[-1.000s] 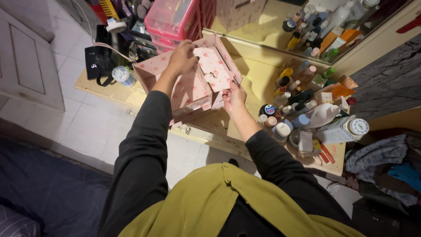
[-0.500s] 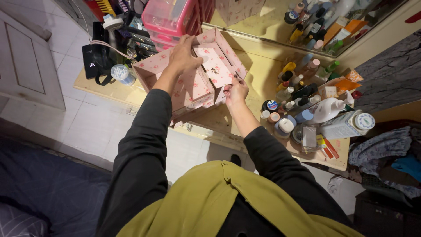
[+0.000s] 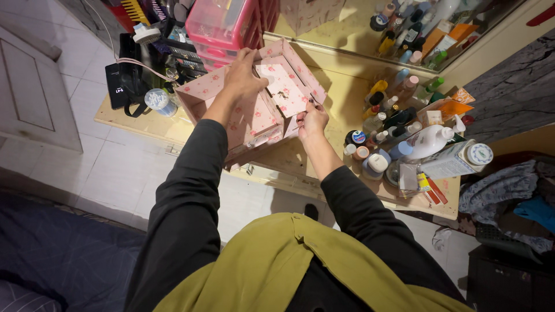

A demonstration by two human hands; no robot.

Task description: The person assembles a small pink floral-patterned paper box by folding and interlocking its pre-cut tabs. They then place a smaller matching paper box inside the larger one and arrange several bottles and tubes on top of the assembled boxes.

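A pink cardboard organiser box with a small flower print (image 3: 254,124) stands on the cream dressing table (image 3: 341,98), tilted toward me. My left hand (image 3: 243,78) rests on its top edge and grips a wall of it. My right hand (image 3: 312,121) is at the box's right side, pinching the edge of a pink floral inner panel (image 3: 281,89) that lies across the open top. Both arms are in black sleeves; an olive garment hangs below them.
A pink plastic drawer unit (image 3: 222,26) stands behind the box. Several bottles, jars and tubes (image 3: 404,138) crowd the table's right part, below a mirror (image 3: 376,23). Black items and a cable (image 3: 133,75) lie at the left. White tiled floor (image 3: 104,173) is beneath.
The view has shifted slightly and both hands have moved a little on the box; the right hand has slid down along the inner panel's edge. The box stays in the same place.
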